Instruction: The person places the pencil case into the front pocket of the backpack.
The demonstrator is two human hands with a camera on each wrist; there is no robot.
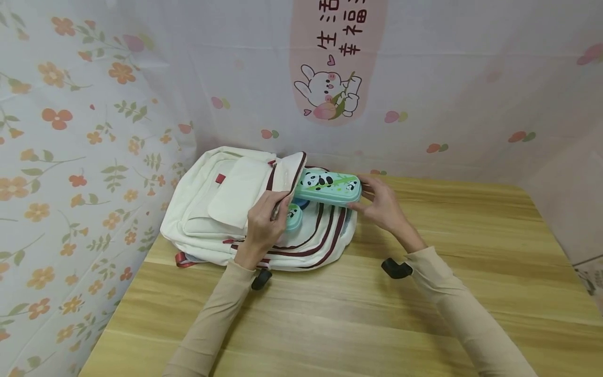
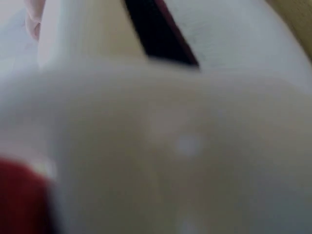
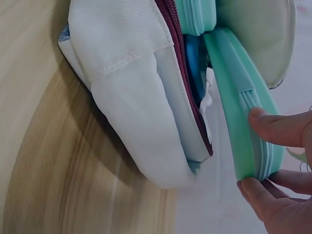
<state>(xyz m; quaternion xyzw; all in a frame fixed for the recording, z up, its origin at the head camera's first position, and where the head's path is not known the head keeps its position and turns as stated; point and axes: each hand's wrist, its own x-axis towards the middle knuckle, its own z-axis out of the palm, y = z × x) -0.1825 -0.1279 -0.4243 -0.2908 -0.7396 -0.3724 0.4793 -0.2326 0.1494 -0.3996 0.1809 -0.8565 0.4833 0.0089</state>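
A white backpack [image 1: 221, 193] with dark red zips lies on its back on the table, its top opening toward the right. My left hand [image 1: 266, 220] pinches the edge of the opened front panel and holds it up; the left wrist view is mostly filled by blurred white fabric. My right hand [image 1: 381, 204] grips the outer end of a mint-green pencil case [image 1: 330, 186] printed with pandas. The case's other end is inside the opening. A second, smaller mint-green case [image 1: 294, 218] sits inside, near my left hand. Something blue [image 3: 195, 66] shows in the bag as well.
The backpack rests on a wood-grain table [image 1: 471, 251]. Behind it hangs a white curtain [image 1: 424, 94] with a printed rabbit, and a flower-patterned curtain [image 1: 61, 173] hangs at the left. A red strap loop [image 1: 185, 260] lies at the bag's lower left.
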